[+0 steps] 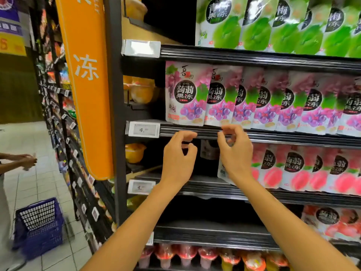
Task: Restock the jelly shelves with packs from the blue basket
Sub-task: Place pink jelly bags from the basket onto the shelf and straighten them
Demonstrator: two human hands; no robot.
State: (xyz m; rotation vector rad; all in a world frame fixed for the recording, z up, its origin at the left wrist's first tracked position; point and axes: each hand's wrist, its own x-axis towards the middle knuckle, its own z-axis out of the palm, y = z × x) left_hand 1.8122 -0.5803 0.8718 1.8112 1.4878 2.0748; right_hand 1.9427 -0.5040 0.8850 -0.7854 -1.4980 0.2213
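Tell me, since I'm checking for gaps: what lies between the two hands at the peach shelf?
In the head view, between the left hand and right hand is a dark empty slot with one pack set far back; the peach packs begin right of it.

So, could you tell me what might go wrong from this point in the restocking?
1. The purple grape packs stand right at the shelf edge just above both hands; a bump from the right hand could tip one off.
2. The blue basket sits on the aisle floor behind to the left, so stepping back could mean tripping on it.
3. Another person stands near that basket, and could be bumped when turning.
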